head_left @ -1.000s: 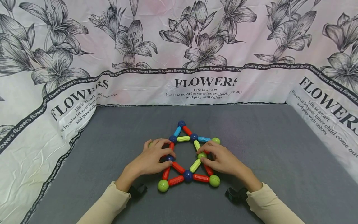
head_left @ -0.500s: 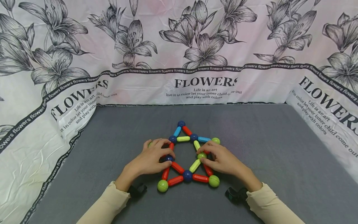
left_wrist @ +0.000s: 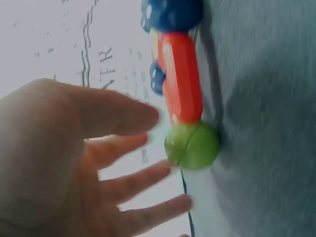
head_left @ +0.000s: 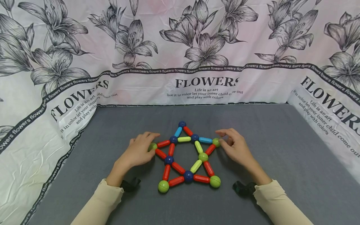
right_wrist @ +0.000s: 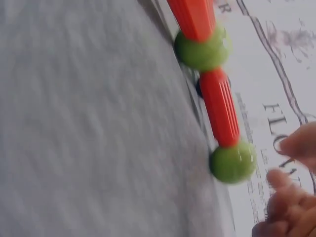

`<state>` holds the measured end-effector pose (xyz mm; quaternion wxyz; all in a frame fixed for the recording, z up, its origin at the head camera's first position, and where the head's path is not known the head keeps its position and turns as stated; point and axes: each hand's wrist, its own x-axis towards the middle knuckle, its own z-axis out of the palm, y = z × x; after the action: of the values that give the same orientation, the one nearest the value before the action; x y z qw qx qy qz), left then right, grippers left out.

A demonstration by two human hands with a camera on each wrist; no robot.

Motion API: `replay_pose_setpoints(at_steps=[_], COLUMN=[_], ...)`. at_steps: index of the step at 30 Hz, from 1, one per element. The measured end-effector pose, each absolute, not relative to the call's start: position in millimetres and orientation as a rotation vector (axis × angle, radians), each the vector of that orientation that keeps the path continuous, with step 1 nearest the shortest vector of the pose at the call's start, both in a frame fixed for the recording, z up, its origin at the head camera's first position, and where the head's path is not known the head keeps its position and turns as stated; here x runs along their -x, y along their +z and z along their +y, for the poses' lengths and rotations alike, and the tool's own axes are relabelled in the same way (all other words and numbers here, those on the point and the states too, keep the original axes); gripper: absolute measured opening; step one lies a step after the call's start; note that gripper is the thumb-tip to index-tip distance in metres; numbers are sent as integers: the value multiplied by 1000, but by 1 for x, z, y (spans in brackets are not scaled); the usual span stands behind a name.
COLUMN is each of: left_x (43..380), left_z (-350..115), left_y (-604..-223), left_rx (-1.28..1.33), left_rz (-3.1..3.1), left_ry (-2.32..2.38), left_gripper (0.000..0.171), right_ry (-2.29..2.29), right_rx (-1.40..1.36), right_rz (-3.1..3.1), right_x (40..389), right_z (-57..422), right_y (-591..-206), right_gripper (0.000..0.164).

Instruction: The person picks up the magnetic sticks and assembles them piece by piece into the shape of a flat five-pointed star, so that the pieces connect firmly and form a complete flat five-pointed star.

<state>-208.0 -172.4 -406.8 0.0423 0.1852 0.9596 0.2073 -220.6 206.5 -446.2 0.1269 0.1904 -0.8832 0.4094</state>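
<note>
A six-cornered-looking star of magnetic balls and rods lies flat on the table, with a blue ball (head_left: 182, 124) at its far tip and a green ball (head_left: 163, 186) at its near left. My left hand (head_left: 139, 149) hovers beside the left green ball (left_wrist: 192, 145), its fingers spread and holding nothing. On the other side, my right hand (head_left: 235, 146) is next to the right green ball (right_wrist: 233, 162), fingers loosely bent with a gap to the ball in the right wrist view. Red rods (head_left: 177, 168), lime rods (head_left: 184, 139) and light blue rods (head_left: 205, 140) join the balls.
The grey tabletop (head_left: 270, 140) lies beneath everything. A white cloth (head_left: 208, 90) printed with flowers and lettering rises behind it and along both sides. Dark wrist straps (head_left: 243, 189) sit under the wrists.
Both hands have let go of the structure and drawn outward, left hand to the left, right hand to the right. The balls and rods they covered now show; the structure has barely moved.
</note>
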Motion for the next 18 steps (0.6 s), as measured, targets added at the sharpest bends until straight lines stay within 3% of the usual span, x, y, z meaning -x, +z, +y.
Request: replay_pose_setpoints(at_steps=[7,18], left_x=[214,216], left_z=[-183,-176], left_y=[-412,-424], left_rx=[-461,-438], left_rz=[2904,2962], left_ry=[498,557], left_gripper=[51,42], right_ry=[1027,1079], right_rx=[-582,-624], right_rz=[-2782,-2900], right_x=[223,224], right_z=[222,227], right_y=[-453,-450], right_gripper=[43,30])
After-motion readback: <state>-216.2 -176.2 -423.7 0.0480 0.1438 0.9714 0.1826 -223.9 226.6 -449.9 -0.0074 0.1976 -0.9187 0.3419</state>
